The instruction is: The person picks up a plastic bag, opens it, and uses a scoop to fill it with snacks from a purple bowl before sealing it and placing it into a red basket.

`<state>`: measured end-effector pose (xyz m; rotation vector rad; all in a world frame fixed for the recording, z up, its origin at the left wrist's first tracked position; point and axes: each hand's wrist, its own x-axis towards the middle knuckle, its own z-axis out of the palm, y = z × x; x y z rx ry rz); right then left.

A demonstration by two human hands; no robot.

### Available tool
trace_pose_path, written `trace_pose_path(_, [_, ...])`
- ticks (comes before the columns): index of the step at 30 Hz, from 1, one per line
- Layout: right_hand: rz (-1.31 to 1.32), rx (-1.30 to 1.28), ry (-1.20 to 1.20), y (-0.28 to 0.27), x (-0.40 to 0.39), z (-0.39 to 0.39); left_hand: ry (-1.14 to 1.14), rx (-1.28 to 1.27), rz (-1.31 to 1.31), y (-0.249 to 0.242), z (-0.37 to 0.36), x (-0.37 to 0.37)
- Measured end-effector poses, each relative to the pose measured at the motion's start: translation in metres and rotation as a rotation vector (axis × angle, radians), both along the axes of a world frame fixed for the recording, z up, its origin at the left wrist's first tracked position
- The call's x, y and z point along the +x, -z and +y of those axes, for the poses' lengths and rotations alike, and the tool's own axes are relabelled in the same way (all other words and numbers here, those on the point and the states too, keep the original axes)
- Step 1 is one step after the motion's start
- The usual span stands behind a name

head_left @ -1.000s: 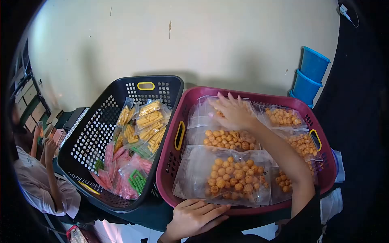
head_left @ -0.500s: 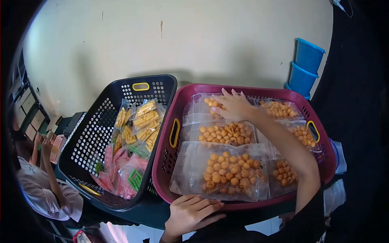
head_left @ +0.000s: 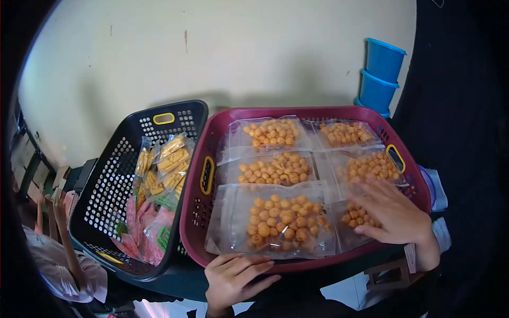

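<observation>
My left hand (head_left: 238, 279) rests on the front rim of a maroon plastic basket (head_left: 192, 233), its fingers extended over the edge. Over the right side of that basket, my right hand (head_left: 391, 211) is spread open and slightly blurred, palm down. Beneath its fingers lies a clear bag of round orange snack balls (head_left: 356, 217), partly covered by the hand. A larger bag of snack balls (head_left: 286, 222) lies flat at the front left. Behind it are a middle bag (head_left: 277, 168) and a back bag (head_left: 271, 132). More bags line the right column, including one at the back right (head_left: 344, 133).
A black perforated basket (head_left: 108, 183) stands on the left with packs of yellow sticks (head_left: 174, 159) and pink packs (head_left: 139, 217). Blue lidded tubs (head_left: 380, 74) are stacked against the wall at back right. Another person (head_left: 63, 259) is at far left.
My right hand has moved from the back left bag to the front right bag, uncovering the back left one. My left hand stays on the rim. The view has shifted slightly.
</observation>
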<state>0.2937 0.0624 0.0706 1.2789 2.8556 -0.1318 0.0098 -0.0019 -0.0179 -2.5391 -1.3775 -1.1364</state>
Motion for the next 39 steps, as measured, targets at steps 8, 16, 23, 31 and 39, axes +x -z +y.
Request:
trace_pose_path(8, [0.458, 0.293, 0.666, 0.061, 0.09, -0.068, -0.476, 0.365, -0.567, 0.052, -0.012, 0.002])
trace_pose_path(16, [0.912, 0.982, 0.544, 0.133, 0.109, -0.026, -0.535, 0.397, -0.422, 0.064, -0.007, 0.01])
trace_pose_path(23, [0.973, 0.938, 0.426, 0.129, 0.136, -0.009, -0.599, 0.415, -0.462, 0.063, -0.026, 0.042])
trace_pose_path(31, [0.953, 0.809, 0.376, 0.131, 0.148, -0.014, -0.618, 0.365, -0.479, 0.051, -0.036, 0.058])
trace_pose_path(39, [1.301, 0.509, 0.572, 0.223, 0.185, -0.102, -0.529, 0.275, -0.763, 0.12, -0.073, 0.15])
